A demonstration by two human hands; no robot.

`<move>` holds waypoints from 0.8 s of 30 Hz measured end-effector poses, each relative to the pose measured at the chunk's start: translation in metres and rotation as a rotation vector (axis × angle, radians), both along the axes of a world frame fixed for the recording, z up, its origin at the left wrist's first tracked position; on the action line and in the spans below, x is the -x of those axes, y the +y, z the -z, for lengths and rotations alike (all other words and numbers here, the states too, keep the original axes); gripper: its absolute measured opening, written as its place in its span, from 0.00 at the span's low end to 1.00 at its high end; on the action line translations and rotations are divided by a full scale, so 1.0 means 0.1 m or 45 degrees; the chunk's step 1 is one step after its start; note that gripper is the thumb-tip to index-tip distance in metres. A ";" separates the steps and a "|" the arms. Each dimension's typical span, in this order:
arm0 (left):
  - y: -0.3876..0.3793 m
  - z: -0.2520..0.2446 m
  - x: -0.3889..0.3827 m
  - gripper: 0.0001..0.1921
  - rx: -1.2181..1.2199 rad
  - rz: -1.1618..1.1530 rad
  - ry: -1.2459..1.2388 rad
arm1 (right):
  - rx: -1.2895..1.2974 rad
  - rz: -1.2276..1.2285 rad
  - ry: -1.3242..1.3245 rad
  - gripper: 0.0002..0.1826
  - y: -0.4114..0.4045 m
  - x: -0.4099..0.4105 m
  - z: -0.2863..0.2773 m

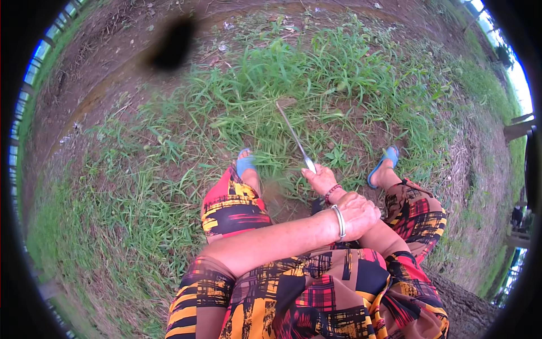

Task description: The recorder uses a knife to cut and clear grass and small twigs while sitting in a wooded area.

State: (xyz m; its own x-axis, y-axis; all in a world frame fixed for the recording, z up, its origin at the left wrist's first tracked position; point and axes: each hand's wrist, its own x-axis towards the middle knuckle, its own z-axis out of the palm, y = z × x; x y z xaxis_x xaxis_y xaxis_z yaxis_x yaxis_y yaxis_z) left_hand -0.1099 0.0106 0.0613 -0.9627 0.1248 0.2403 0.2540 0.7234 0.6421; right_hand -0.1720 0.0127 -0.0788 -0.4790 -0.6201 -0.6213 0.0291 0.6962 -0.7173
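Observation:
My right hand [321, 179] grips the pale handle of a sickle-like hand tool [292, 129], whose thin metal shaft points away from me into the grass. A blurred brownish part, possibly its blade, shows at the far end among the stems. Across my right forearm lies my left hand [358, 215], its fingers curled in, with no object visible in it. A silver bangle [340, 223] circles the left wrist, and a dark red beaded bracelet [332, 193] the right. Green grass [275, 72] grows thickly around and beyond the tool's tip.
Blue sandals [245, 164] are on my feet, set wide apart on either side of the tool. Brown soil [101, 63] with bits of litter stretches beyond the grass. A tree trunk or log [461, 305] lies at lower right. Wooden posts [520, 129] stand at the right rim.

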 end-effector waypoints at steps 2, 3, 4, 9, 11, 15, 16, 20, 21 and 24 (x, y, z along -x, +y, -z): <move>-0.02 -0.07 0.02 0.03 -0.013 -0.041 0.017 | -0.050 -0.084 0.237 0.16 0.04 0.12 0.13; -0.02 -0.07 0.06 0.03 -0.021 -0.036 0.023 | -0.060 -0.080 0.243 0.16 0.15 0.21 0.30; -0.02 -0.10 0.08 0.03 -0.061 -0.010 0.049 | -0.127 -0.180 0.470 0.19 0.28 0.31 0.51; -0.05 -0.15 -0.03 0.07 0.037 0.009 -0.088 | -0.519 -0.230 0.720 0.24 0.86 0.54 0.81; -0.04 -0.05 -0.05 0.06 -0.044 0.019 -0.056 | -0.488 -0.132 0.819 0.24 0.82 0.51 0.66; -0.14 -0.21 -0.05 0.06 -0.170 -0.129 0.046 | -0.058 0.231 0.652 0.24 0.19 0.59 0.32; -0.16 -0.26 -0.05 0.07 -0.258 -0.197 0.088 | -0.026 0.131 0.707 0.24 0.04 0.67 0.37; -0.29 -0.36 -0.09 0.08 -0.518 -0.333 0.216 | 0.104 -0.279 0.875 0.22 -0.70 0.62 0.37; -0.32 -0.36 -0.09 0.08 -0.514 -0.345 0.215 | 0.099 -0.359 0.854 0.22 -0.88 0.59 0.42; -0.39 -0.42 -0.11 0.06 -0.572 -0.392 0.174 | -0.128 -0.595 0.867 0.22 -1.28 0.44 0.47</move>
